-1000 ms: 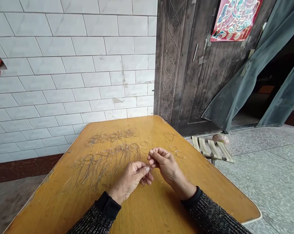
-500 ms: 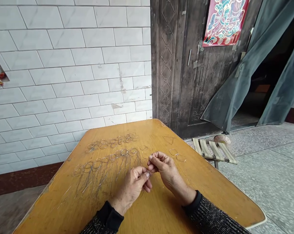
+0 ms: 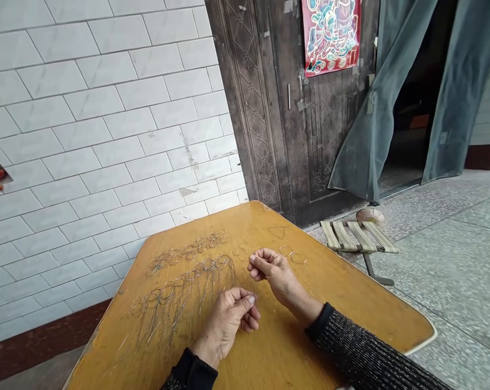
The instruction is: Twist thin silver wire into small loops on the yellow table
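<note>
The left hand [image 3: 230,314] pinched a wire [image 3: 253,290]; the right hand [image 3: 275,273] had a narrow grip, contents unclear; 2 rows of loops [image 3: 208,264] lay on the bench [image 3: 350,325].

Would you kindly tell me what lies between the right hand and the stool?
In the head view, two thin wire loops lie on the table between the right hand and the stool.
</note>
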`<act>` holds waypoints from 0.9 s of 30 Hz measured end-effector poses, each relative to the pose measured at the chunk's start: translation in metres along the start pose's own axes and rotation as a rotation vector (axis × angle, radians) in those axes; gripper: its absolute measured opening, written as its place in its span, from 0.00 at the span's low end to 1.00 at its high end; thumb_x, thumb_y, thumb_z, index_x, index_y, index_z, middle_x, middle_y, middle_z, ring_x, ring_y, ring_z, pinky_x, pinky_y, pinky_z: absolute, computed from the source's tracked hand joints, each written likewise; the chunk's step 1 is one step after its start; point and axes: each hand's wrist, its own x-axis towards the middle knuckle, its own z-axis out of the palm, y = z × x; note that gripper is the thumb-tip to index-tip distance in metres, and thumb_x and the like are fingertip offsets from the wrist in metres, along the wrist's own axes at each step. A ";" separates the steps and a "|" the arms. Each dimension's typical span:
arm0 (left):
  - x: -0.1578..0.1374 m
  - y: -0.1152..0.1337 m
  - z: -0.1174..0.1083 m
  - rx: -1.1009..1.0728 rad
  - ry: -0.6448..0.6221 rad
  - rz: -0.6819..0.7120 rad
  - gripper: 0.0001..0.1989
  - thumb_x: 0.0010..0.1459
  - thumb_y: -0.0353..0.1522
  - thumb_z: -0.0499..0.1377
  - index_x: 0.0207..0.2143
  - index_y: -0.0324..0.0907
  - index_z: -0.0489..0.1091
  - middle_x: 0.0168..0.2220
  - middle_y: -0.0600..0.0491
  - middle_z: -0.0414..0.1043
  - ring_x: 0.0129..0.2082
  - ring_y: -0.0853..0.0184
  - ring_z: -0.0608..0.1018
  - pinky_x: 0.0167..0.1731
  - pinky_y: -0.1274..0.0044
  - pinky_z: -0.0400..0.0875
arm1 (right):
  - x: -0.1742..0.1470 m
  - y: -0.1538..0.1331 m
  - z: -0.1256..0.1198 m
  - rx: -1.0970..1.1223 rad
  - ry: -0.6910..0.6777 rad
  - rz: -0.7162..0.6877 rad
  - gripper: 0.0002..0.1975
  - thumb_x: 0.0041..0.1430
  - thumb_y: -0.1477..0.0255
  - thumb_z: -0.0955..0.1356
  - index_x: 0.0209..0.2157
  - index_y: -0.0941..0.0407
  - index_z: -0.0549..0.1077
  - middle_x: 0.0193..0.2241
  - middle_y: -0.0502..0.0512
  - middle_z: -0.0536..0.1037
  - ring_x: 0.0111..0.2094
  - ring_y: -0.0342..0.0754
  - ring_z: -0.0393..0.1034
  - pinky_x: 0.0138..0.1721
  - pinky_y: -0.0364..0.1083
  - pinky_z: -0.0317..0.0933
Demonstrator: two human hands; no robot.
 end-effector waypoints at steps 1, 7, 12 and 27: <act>0.000 0.000 0.000 -0.016 -0.013 -0.015 0.17 0.44 0.42 0.62 0.28 0.37 0.64 0.18 0.56 0.68 0.15 0.76 0.67 0.17 0.83 0.57 | 0.001 0.000 -0.001 0.004 0.000 -0.001 0.16 0.40 0.61 0.72 0.18 0.59 0.68 0.16 0.49 0.72 0.16 0.37 0.62 0.19 0.38 0.56; -0.001 0.001 -0.002 0.050 -0.038 0.025 0.20 0.45 0.45 0.61 0.30 0.37 0.64 0.20 0.55 0.69 0.16 0.74 0.70 0.18 0.82 0.59 | 0.008 0.000 -0.006 0.046 0.068 -0.001 0.16 0.38 0.62 0.73 0.18 0.59 0.68 0.16 0.49 0.72 0.16 0.37 0.62 0.19 0.38 0.55; 0.001 -0.004 -0.002 0.271 -0.049 0.093 0.17 0.52 0.44 0.53 0.31 0.38 0.63 0.20 0.55 0.69 0.14 0.74 0.70 0.15 0.83 0.56 | 0.011 0.003 -0.008 0.036 0.092 -0.004 0.16 0.38 0.62 0.73 0.18 0.59 0.68 0.16 0.49 0.72 0.15 0.37 0.62 0.19 0.38 0.55; 0.007 -0.013 -0.004 0.348 -0.030 0.094 0.15 0.54 0.43 0.52 0.29 0.39 0.62 0.17 0.57 0.68 0.12 0.75 0.67 0.13 0.83 0.54 | 0.010 0.000 -0.011 0.002 0.031 -0.012 0.15 0.40 0.62 0.73 0.19 0.59 0.70 0.16 0.49 0.72 0.15 0.36 0.61 0.19 0.38 0.56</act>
